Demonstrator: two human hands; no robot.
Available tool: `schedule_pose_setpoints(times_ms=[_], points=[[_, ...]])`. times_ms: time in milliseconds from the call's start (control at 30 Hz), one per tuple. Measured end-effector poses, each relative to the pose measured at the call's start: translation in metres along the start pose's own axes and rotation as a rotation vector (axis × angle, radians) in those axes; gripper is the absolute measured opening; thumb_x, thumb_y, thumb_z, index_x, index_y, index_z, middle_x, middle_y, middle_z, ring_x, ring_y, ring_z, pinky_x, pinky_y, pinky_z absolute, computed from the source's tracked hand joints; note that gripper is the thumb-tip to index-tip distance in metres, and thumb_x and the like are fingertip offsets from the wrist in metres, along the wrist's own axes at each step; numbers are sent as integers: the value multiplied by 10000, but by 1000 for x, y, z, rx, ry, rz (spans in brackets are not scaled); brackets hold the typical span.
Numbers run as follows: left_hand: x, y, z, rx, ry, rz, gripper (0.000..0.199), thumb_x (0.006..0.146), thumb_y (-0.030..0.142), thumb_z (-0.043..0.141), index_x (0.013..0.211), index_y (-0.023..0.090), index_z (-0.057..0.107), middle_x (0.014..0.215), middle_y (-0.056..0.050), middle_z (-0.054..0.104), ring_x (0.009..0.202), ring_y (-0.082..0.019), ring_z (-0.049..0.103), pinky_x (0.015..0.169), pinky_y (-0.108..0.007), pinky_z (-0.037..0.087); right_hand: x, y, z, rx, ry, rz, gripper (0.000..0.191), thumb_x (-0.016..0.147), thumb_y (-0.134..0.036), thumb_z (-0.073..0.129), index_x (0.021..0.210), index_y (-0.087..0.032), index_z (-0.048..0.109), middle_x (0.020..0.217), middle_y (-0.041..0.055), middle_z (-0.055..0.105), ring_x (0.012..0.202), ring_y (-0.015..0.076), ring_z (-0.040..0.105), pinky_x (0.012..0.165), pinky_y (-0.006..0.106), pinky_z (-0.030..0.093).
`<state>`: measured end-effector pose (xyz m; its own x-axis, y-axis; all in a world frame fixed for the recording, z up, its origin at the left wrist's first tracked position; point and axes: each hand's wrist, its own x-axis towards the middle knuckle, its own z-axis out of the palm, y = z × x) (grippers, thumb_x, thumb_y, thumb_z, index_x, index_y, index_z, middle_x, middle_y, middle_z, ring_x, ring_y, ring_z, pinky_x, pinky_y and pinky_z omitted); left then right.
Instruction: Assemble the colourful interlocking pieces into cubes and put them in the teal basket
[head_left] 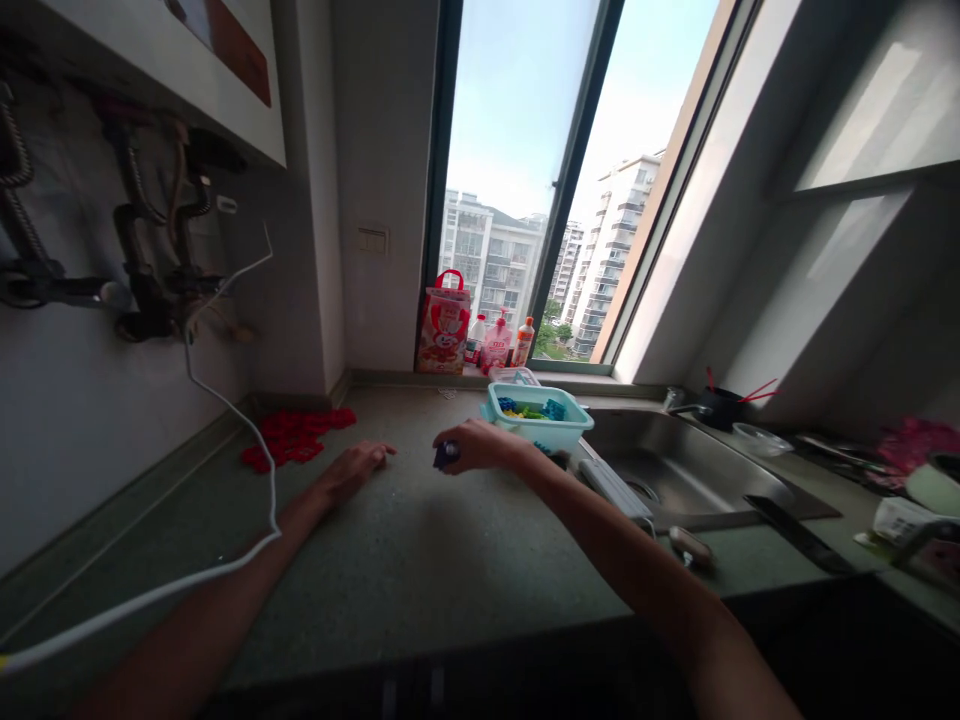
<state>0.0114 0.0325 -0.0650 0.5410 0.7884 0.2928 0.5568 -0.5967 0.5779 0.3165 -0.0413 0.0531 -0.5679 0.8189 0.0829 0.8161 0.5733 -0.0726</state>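
We note the right hand (484, 445) pinching a small purple piece (445, 455), possibly a block, just above the grey-green surface (420, 560); left hand (356, 468) lies flat, empty, beside scattered red pieces (294, 438), seemingly for steadying.

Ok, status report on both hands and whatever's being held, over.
Left hand flat on grey-green countertop, empty. Right hand shut on small dark purple piece. Light teal plastic tub of coloured pieces just behind; nothing blocking.

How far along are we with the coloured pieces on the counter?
Done: red pieces lie piled by the wall. In hand: the right hand holds a small purple piece; the left hand rests flat on the counter. Left: blue, green and yellow pieces remain in the teal tub.
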Motion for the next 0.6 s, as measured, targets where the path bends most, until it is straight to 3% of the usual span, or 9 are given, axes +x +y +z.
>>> schedule_pose_setpoints(times_ms=[67,133,233,400,500,600], points=[[0,-4,2,-6,-6,5,646,1041,558,223,1231,184,714,970,-80,701,981,-272,647,937,-399,486,-3,30,-33,8,73,116,508,813,-465,825,1291,-320,733,1145,17,795,1033,228,743,883,250,511],[1,-4,2,-11,-7,8,644,1044,555,216,1233,186,709,976,-79,699,982,-267,648,936,-393,484,-8,66,-64,-31,98,357,478,789,-452,843,1247,-348,757,1185,0,784,1065,216,725,898,233,504],[1,0,1,-10,-7,2,638,1047,548,215,1240,186,704,970,-79,701,981,-263,649,935,-388,483,-20,110,-92,-73,102,536,413,770,-365,841,1158,-229,805,1094,89,797,988,252,737,826,265,525],[-2,14,-1,19,11,-24,595,1047,476,227,1224,180,712,921,-79,718,967,-258,649,933,-383,477,-40,133,-87,-132,32,668,243,759,-337,794,909,-151,841,836,109,779,752,216,733,685,277,508],[-6,21,-4,47,23,-6,531,1048,430,275,1221,198,720,1000,-85,751,1021,-244,658,943,-358,477,-41,137,-80,-197,57,680,290,727,-359,819,959,-185,834,920,137,793,816,264,754,711,321,531],[-9,21,-6,203,91,32,424,1038,401,375,1153,243,750,1088,-57,772,1089,-232,652,1016,-366,450,-32,127,-76,-258,167,678,442,806,-411,764,1201,-212,775,1122,189,780,962,344,754,788,412,561]])
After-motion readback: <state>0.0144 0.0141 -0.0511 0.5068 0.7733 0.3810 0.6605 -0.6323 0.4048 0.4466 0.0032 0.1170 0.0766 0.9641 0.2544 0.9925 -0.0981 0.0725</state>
